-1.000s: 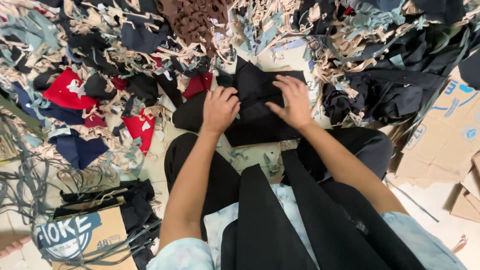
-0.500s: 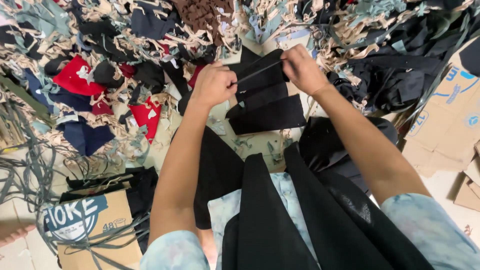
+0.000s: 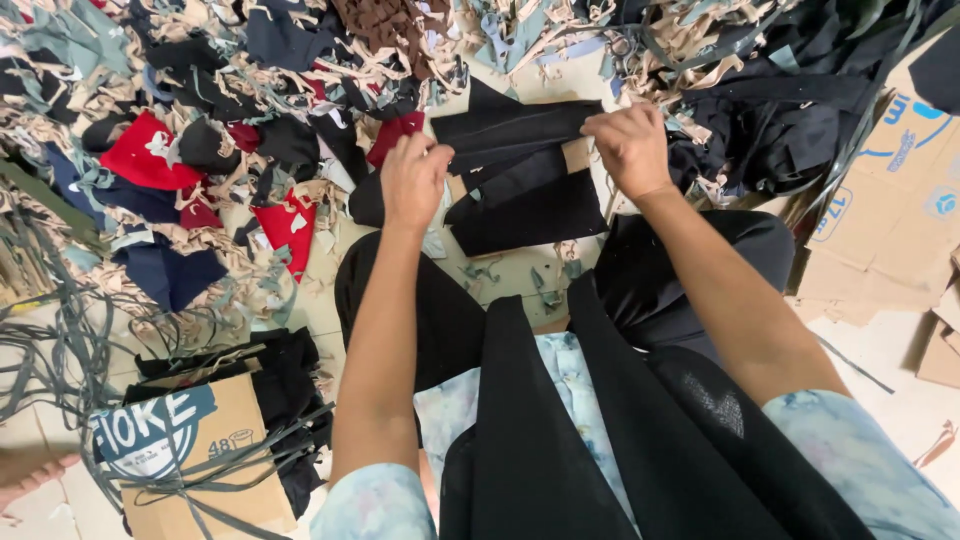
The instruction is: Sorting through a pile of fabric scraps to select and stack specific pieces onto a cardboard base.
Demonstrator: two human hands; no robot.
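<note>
Left hand: the left hand point(image 3: 415, 180) pinches the near end of a flat black fabric piece point(image 3: 515, 128), fingers closed on its edge
Right hand: the right hand point(image 3: 630, 145) grips the far end of the same piece, closed, holding it taut between both hands
Where: held just above a stack of black cut cloth panels point(image 3: 530, 205) on the pale floor point(image 3: 515, 268), between the knees
Around: heap of beige, red and navy fabric scraps point(image 3: 180, 150) to the left; brown cardboard box point(image 3: 185, 450) at the near left corner
Doing it well: keep both ends level and tension even, so the edges would line up with the stack
</note>
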